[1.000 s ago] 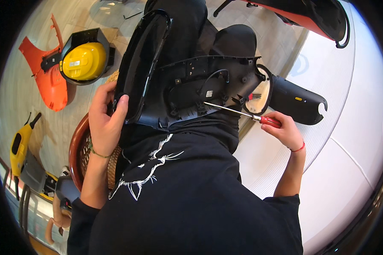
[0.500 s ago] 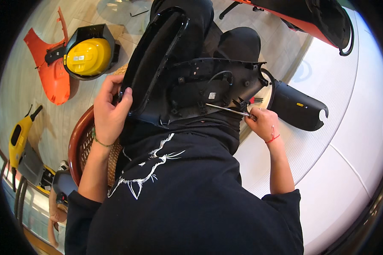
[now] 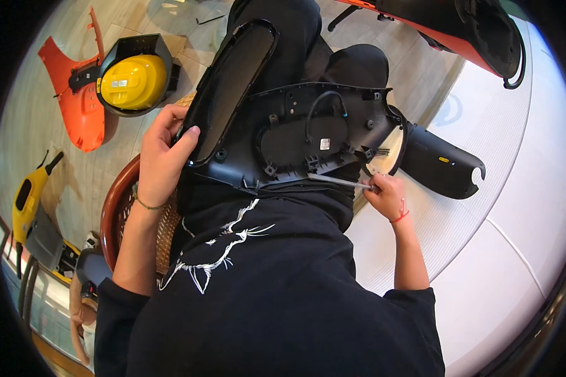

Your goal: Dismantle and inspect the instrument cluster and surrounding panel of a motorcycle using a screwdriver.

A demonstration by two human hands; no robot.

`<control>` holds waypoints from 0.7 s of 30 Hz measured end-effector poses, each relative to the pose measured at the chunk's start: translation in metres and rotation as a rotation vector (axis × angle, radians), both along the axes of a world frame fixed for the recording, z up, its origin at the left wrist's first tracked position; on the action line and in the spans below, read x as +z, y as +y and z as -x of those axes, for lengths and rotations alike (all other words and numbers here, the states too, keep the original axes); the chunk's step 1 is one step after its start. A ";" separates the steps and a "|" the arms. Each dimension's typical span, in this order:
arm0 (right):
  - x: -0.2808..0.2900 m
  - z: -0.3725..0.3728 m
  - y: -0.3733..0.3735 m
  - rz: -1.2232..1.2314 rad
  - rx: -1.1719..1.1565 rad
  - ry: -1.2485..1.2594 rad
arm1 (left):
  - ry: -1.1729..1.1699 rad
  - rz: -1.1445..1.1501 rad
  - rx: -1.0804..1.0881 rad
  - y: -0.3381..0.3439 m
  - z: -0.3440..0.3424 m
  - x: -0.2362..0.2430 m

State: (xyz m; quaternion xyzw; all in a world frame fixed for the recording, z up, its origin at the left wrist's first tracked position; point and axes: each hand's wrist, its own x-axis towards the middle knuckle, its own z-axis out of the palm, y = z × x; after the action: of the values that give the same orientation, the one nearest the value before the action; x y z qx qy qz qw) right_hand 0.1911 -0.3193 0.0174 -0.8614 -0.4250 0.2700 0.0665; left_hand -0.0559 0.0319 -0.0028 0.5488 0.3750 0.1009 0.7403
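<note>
A black moulded plastic panel (image 3: pixel 352 107) lies across my lap with its ribbed inner side up. It has an oval recess, a thin cable, clips and a long raised frame on its left part. My left hand (image 3: pixel 162 157) grips the left edge of that frame, thumb on top and fingers curled beneath. In my right hand (image 3: pixel 387 195) is a screwdriver (image 3: pixel 336 181), its handle mostly hidden by my fingers. The metal shaft points left, and its tip is at the panel's near edge beside a small clip. Whether the tip touches the clip, I cannot tell.
A black cover (image 3: pixel 437 160) lies on the white ridged platform (image 3: pixel 478 119) to the right. At far left are an orange shell (image 3: pixel 85 122), a yellow part (image 3: pixel 132 81) in a black housing, and a yellow-grey machine (image 3: pixel 28 201). I sit on a woven chair (image 3: pixel 110 213).
The panel has tilted so its inner side shows more fully. My right hand and the screwdriver have moved slightly nearer my body, the tip now at the panel's near edge.
</note>
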 end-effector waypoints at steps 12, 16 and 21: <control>0.047 0.031 0.077 -0.382 -0.543 0.425 | 0.006 0.052 -0.030 0.003 0.000 0.004; 0.026 0.039 0.131 -0.410 -0.388 0.340 | -0.006 0.075 -0.031 0.004 0.000 0.004; 0.010 0.055 0.161 -0.345 -0.476 0.528 | -0.009 0.073 -0.026 0.004 0.001 0.002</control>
State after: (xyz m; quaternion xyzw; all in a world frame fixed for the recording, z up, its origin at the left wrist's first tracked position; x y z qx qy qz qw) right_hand 0.1358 -0.1586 0.0270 -0.8132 -0.2207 0.3836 0.3780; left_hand -0.0570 0.0355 -0.0004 0.5260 0.3677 0.0800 0.7627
